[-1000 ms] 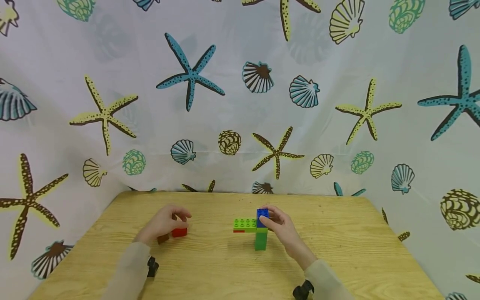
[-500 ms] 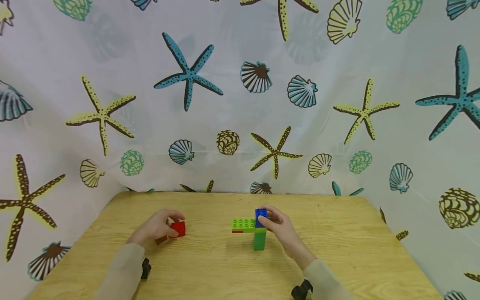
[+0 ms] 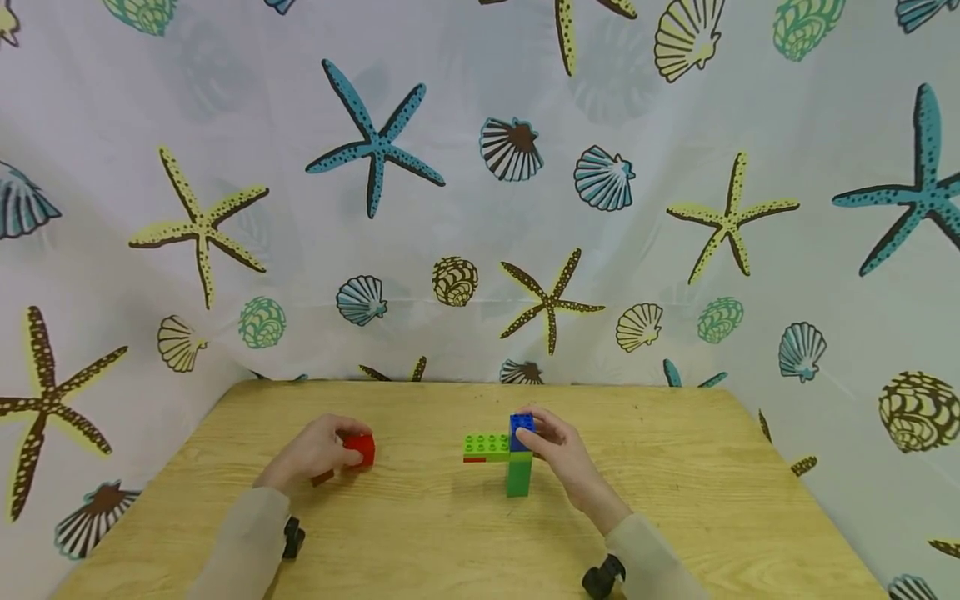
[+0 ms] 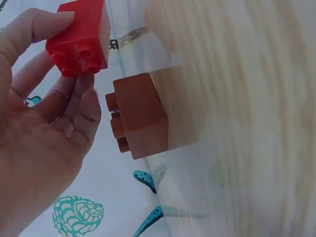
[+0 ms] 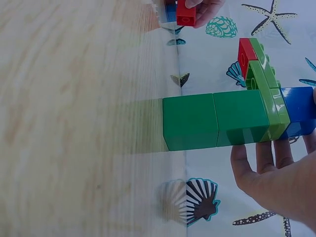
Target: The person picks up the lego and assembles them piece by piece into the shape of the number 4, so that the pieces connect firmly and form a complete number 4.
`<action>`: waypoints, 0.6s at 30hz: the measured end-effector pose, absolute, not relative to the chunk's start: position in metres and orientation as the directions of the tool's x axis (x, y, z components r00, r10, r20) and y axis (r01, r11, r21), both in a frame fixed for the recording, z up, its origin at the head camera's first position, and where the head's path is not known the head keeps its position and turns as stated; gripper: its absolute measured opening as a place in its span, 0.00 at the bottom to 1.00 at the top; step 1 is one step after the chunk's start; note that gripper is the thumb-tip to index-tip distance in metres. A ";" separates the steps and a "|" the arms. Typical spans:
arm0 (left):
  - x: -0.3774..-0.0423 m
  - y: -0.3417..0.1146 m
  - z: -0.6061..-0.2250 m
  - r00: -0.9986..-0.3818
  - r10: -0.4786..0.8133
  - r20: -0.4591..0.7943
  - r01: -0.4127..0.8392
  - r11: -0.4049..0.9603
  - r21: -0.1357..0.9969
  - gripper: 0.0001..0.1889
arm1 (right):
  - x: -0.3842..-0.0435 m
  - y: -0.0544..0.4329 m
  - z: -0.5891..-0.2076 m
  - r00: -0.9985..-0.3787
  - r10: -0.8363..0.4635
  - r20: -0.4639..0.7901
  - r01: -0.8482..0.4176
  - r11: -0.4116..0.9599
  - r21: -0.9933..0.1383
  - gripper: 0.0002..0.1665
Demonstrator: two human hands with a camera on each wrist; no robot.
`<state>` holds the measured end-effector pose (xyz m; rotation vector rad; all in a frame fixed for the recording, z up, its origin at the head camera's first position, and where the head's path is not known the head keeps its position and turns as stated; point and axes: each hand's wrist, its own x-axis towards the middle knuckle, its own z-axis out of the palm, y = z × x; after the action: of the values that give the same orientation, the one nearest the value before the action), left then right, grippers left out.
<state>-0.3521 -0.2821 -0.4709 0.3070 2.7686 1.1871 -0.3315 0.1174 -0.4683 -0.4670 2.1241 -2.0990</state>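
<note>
My left hand (image 3: 318,450) pinches a red toy building brick (image 3: 365,447) between thumb and fingers; the left wrist view shows its studs and the brick held off the table. Just below that hand stands a brown brick (image 4: 142,118), upright on the wood and not touched. To the right rises a tower of two stacked green bricks (image 5: 191,121). Across its top lies a long lime-green piece (image 3: 483,444) jutting left, with a red piece (image 5: 244,57) under its far end. A blue brick (image 3: 522,429) caps the tower, and my right hand (image 3: 562,454) grips it.
The wooden table (image 3: 420,542) reaches back to a white curtain (image 3: 465,217) printed with shells and starfish. Something blue (image 5: 170,12) shows beside the left hand's red brick in the right wrist view.
My left hand has taken hold of the red brick, which first tilted and then rose slightly. The right hand has stayed on the blue brick, and the tower has kept its place.
</note>
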 end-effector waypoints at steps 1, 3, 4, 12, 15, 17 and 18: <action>-0.351 -0.281 -0.470 -0.973 0.230 -0.021 0.141 0.665 0.733 0.25 | -0.331 0.117 -0.468 -0.946 -0.298 0.130 -0.134 -0.007 -0.991 0.26; -0.349 -0.279 -0.468 -0.974 0.225 -0.015 0.137 0.645 0.752 0.25 | -0.331 0.117 -0.468 -0.947 -0.294 0.127 -0.132 -0.002 -0.991 0.26; -0.348 -0.278 -0.467 -0.975 0.223 -0.012 0.137 0.638 0.758 0.24 | -0.331 0.117 -0.468 -0.949 -0.291 0.124 -0.129 0.000 -0.992 0.26; -0.345 -0.270 -0.460 -0.969 0.238 0.066 0.200 0.599 0.776 0.22 | -0.330 0.116 -0.467 -0.949 -0.291 0.120 -0.128 0.009 -0.992 0.27; -0.344 -0.266 -0.456 -0.963 0.251 0.094 0.232 0.604 0.762 0.21 | -0.330 0.116 -0.466 -0.951 -0.289 0.112 -0.119 0.005 -0.993 0.27; -0.343 -0.262 -0.453 -0.961 0.255 0.109 0.246 0.601 0.761 0.21 | -0.329 0.116 -0.466 -0.951 -0.291 0.107 -0.112 0.002 -0.994 0.27; -0.343 -0.261 -0.452 -0.961 0.252 0.118 0.251 0.604 0.756 0.21 | -0.329 0.115 -0.465 -0.951 -0.292 0.105 -0.110 0.002 -0.994 0.27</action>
<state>-0.3429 -0.2607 -0.4519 0.4411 2.8131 1.3260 -0.3293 0.1154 -0.4651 -0.4307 2.1256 -2.0867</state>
